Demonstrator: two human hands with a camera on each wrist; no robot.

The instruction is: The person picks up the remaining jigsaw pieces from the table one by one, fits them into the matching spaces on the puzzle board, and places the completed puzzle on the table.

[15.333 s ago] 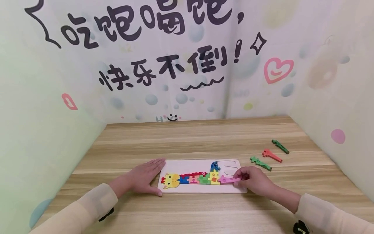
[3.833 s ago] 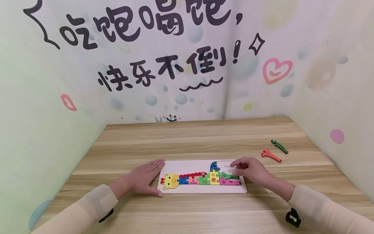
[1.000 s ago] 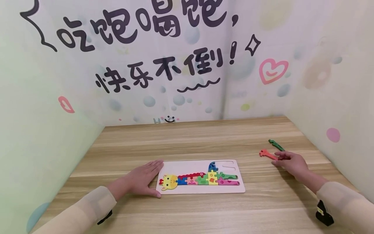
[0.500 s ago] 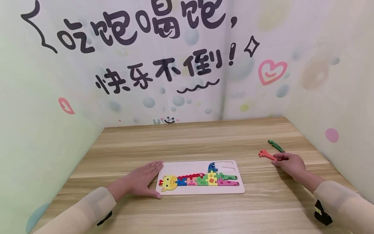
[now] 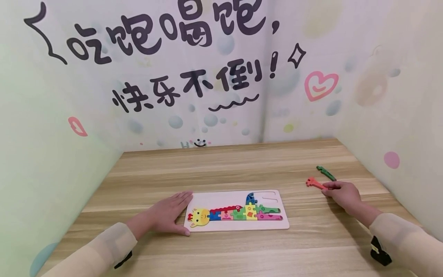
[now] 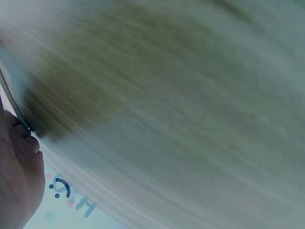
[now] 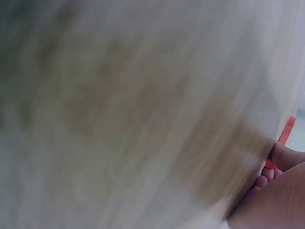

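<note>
In the head view, a white puzzle board [image 5: 218,197] lies flat with a colourful giraffe of jigsaw pieces set in it. Two outlined leg slots [image 5: 270,198] show bare at its upper right. My left hand [image 5: 169,214] rests at the board's left end, fingers straight and thumb spread along the near corner. To the right of the board, my right hand [image 5: 346,197] pinches the narrow end of an orange-red puzzle piece [image 5: 315,183] between thumb and fingers. That piece also shows past the thumb in the right wrist view [image 7: 287,130]. Whether it is lifted off the table I cannot tell.
A dark green puzzle piece [image 5: 326,174] lies just behind the orange-red one, close to my right fingers. The wood-grain table [image 5: 221,165] is enclosed by printed walls at the back [image 5: 221,130] and both sides.
Since the oldest frame, the pink and light green leg pieces have gone into the board. My right hand has then moved right to the orange-red piece. The left hand has stayed put.
</note>
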